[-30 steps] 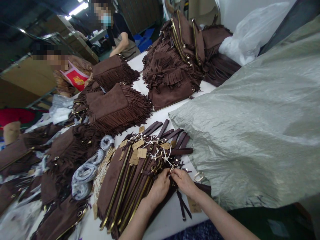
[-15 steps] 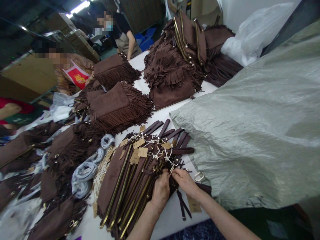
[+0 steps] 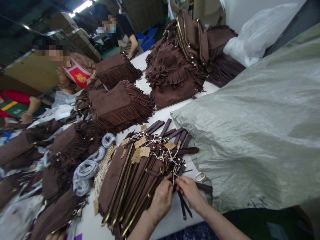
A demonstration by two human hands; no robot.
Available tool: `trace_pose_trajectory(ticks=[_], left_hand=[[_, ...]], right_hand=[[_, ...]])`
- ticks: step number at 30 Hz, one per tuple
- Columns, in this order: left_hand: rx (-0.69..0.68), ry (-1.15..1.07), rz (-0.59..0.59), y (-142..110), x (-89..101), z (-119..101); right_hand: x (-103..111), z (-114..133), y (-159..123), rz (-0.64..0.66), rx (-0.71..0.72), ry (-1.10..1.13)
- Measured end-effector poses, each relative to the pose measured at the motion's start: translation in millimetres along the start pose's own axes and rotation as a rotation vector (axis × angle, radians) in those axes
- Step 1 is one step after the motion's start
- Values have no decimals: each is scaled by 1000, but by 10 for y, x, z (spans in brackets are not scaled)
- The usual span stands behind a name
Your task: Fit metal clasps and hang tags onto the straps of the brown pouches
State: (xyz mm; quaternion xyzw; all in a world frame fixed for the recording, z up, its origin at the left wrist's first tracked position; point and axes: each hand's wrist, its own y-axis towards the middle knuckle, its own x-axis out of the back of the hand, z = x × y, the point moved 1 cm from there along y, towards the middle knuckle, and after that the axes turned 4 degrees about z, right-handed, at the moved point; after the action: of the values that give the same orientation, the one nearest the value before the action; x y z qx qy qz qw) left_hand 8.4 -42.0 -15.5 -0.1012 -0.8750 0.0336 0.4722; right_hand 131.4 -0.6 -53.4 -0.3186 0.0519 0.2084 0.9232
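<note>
A fanned stack of flat brown suede pouches (image 3: 130,180) with gold zippers lies on the white table (image 3: 172,220) in front of me. Paper tags (image 3: 140,150) on white strings and dark brown straps (image 3: 175,136) spread from its far end. My left hand (image 3: 162,199) rests on the nearest pouch, fingers pinched at its zipper end. My right hand (image 3: 190,192) is closed right beside it, pinching a thin dark strap (image 3: 182,206) that trails toward the table edge. A gold oval ring (image 3: 200,176) lies just right of my hands.
Fringed brown suede bags (image 3: 120,103) are piled at the left and far centre (image 3: 180,56). A large grey-green woven sack (image 3: 252,116) fills the right side. Rolls of grey cord (image 3: 85,171) lie left of the pouches. Other people stand at the far left of the table.
Both hands have shifted slightly toward me along the pouch stack, still working at the zipper end and strap. The view has tilted a little.
</note>
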Motion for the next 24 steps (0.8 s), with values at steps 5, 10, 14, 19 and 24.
trace_pose_trajectory(ticks=[5, 10, 14, 19, 24], left_hand=[[-4, -34, 57, 5, 12, -2], [30, -116, 49, 0, 1, 8], [92, -194, -5, 29, 30, -70], [396, -262, 77, 140, 10, -168], [547, -241, 62, 252, -72, -166]], right_hand=[[-85, 63, 10, 3, -152, 144], [-68, 63, 5, 6, -169, 193], [-29, 28, -31, 32, -144, 201], [15, 10, -96, 57, -90, 168], [-12, -66, -57, 38, -25, 115]])
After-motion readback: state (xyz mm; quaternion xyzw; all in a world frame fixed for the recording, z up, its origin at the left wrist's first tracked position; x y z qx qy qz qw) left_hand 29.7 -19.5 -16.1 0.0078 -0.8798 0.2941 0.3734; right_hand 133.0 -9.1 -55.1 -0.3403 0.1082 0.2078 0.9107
